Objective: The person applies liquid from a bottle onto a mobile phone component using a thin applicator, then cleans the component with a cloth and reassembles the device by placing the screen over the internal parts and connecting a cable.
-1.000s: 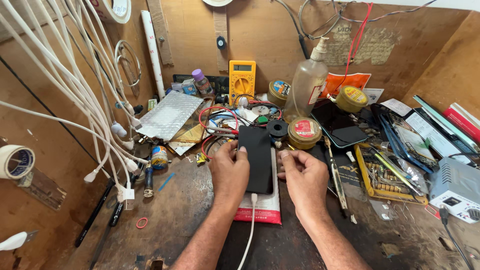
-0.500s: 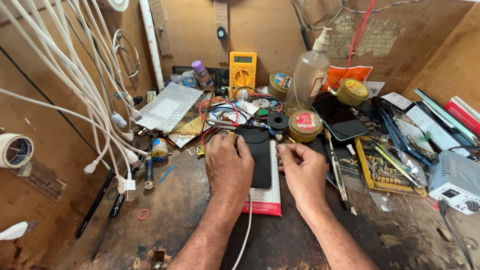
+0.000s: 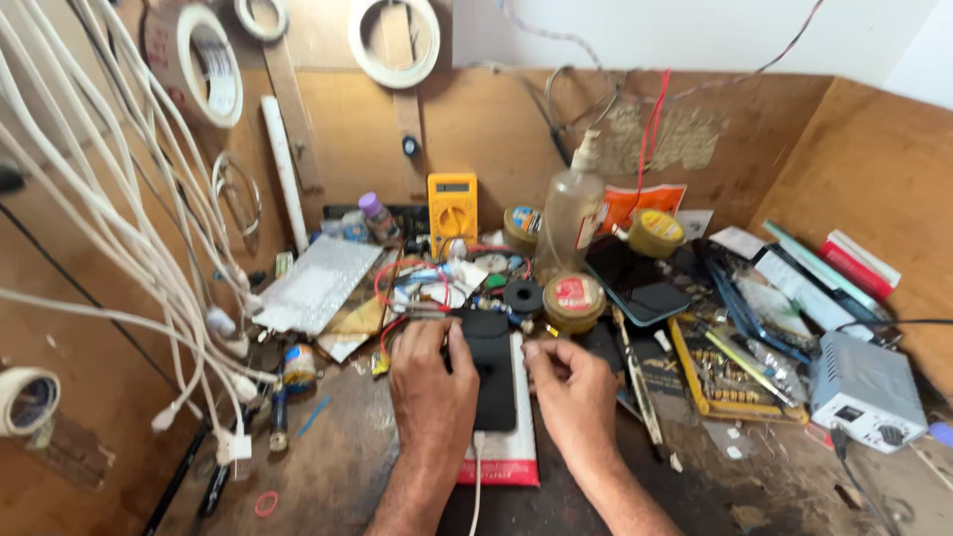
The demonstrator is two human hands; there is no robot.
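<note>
Head view, looking down on a cluttered wooden workbench (image 3: 328, 467). Both hands rest on a black phone (image 3: 491, 372) that lies flat at the bench centre, on top of a white pad with a red edge (image 3: 516, 459). A white cable (image 3: 475, 486) runs from the phone's near end toward the viewer. Left hand (image 3: 432, 387): laid over the phone's left edge, fingers curled and pressed against the dark surface, thumb on top. Right hand (image 3: 571, 382): just beside the phone's right edge, thumb and forefinger drawn together at that edge; whether they pinch a small part cannot be told.

Behind the phone, from left to right: a white perforated board (image 3: 318, 283), a tangle of red wires (image 3: 412, 288), a yellow multimeter (image 3: 452, 203) standing upright against the back wall, a clear plastic bottle (image 3: 571, 218), a black round spool (image 3: 523, 296) and a round tin with a red label (image 3: 573, 298). To the right lie a second dark phone (image 3: 640, 293), a yellow-framed tray of parts (image 3: 730, 372) and a grey power supply box (image 3: 866, 387). A bundle of white cables (image 3: 129, 238) hangs along the left wall, with rolls of tape (image 3: 204, 60) above it.
</note>
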